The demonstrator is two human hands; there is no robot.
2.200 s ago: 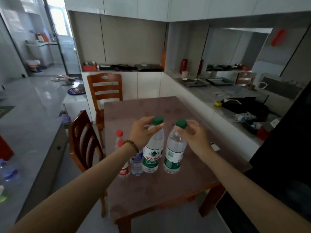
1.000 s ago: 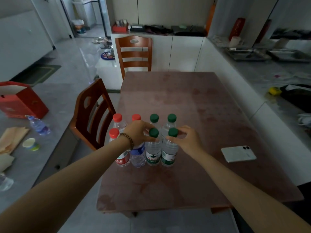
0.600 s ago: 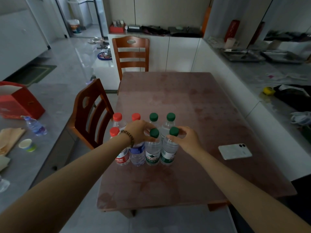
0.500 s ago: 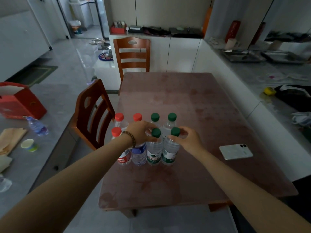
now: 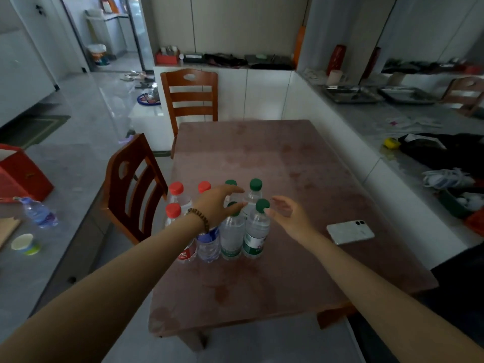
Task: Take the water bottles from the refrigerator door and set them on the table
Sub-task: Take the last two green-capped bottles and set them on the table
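Water bottles (image 5: 255, 231) upright on table (image 5: 262, 158)

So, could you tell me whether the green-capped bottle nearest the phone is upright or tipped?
Upright: the green-capped bottle stands on its base on the table, cap on top; the right hand is open beside it.

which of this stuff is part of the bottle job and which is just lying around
Job: water bottles, standing grouped on the table; left hand and right hand, open by their caps.
Lying about: phone, near chair, red bag, paper cup.
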